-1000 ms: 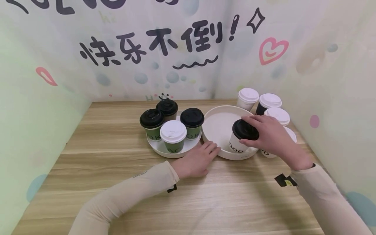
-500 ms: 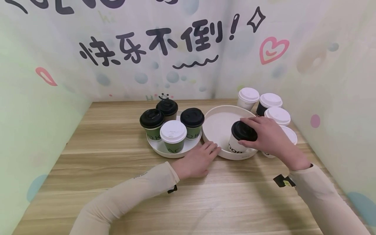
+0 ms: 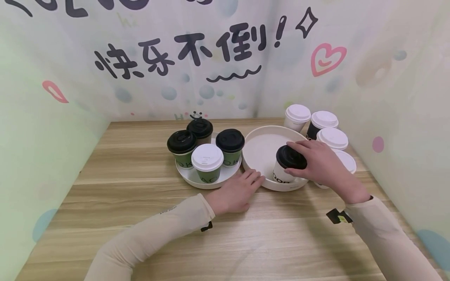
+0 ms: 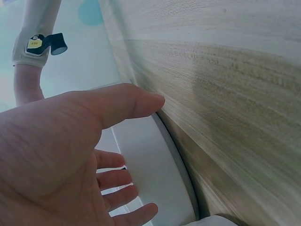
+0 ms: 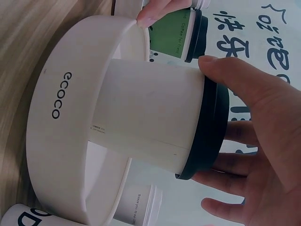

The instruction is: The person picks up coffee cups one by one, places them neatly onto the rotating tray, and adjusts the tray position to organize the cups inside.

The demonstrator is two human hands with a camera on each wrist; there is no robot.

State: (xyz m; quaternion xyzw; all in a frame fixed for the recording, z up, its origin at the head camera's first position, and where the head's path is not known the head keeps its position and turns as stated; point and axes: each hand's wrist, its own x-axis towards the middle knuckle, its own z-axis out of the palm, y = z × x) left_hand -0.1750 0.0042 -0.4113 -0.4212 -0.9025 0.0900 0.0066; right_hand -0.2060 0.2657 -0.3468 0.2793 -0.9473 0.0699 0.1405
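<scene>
Head view looks forward and down; both wrist views share its cream tray (image 3: 261,146), closer.

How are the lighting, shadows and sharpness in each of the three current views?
Head view: fairly even light, soft shadow on the table beside the right sleeve; left wrist view: bluish haze, smeared-looking wood grain; right wrist view: dimmer, yet "ecoco" on the tray reads clearly.

White cup (image 5: 146,113), black lid (image 5: 208,127), wood-grained table (image 3: 211,249)
</scene>
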